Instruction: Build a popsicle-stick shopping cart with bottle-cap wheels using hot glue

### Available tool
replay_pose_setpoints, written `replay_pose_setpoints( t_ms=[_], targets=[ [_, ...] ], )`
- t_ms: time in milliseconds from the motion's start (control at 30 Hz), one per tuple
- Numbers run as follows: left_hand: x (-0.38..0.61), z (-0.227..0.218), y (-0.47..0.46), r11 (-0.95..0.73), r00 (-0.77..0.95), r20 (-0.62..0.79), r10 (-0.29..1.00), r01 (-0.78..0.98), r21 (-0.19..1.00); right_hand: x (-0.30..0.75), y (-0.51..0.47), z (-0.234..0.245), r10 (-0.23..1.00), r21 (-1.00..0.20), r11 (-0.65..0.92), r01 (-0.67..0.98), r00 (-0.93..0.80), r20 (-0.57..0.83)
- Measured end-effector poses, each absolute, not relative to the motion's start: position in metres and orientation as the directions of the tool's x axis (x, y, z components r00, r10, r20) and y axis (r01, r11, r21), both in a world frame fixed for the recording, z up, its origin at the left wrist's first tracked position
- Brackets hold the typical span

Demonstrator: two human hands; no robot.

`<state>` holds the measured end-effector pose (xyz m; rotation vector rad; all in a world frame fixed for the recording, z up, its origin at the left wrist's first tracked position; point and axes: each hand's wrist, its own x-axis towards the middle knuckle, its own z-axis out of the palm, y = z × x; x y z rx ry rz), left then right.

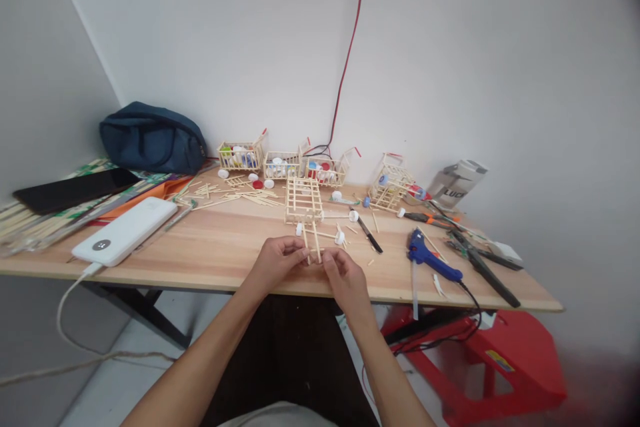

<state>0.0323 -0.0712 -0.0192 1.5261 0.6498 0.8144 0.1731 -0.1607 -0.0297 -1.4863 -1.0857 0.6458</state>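
Note:
Near the front edge of the table, my left hand pinches the near end of a small wooden stick frame. Opposite it, my right hand has thumb and fingers closed at the frame's other side. Two parallel sticks run away from my fingers toward a basket of thin sticks; whether they are fixed to it I cannot tell. A short crosswise stick seems to lie between my fingertips, partly hidden by them. Beside the frame lies a stick axle with white cap wheels.
Several small stick carts filled with bottle caps stand along the wall. Loose sticks lie left of centre. To the right are a black knife, a blue glue gun and pliers. A white power bank sits left.

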Motion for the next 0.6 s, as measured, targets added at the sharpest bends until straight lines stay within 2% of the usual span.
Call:
replay_pose_setpoints(
  t_ms=[300, 600],
  targets=[
    [0.0326, -0.0210, -0.0706, -0.104, 0.602, 0.128, 0.788, -0.074, 0.992, 0.1664, -0.1561, -0.0308, 0.881, -0.974, 0.043, 0.224, 0.450, 0.143],
    [0.0316, -0.0202, -0.0710, -0.113, 0.611, 0.136, 0.780, -0.076, 0.991, 0.1688, -0.1578, -0.0311, 0.886, -0.954, 0.032, 0.297, 0.434, 0.165]
  ],
)
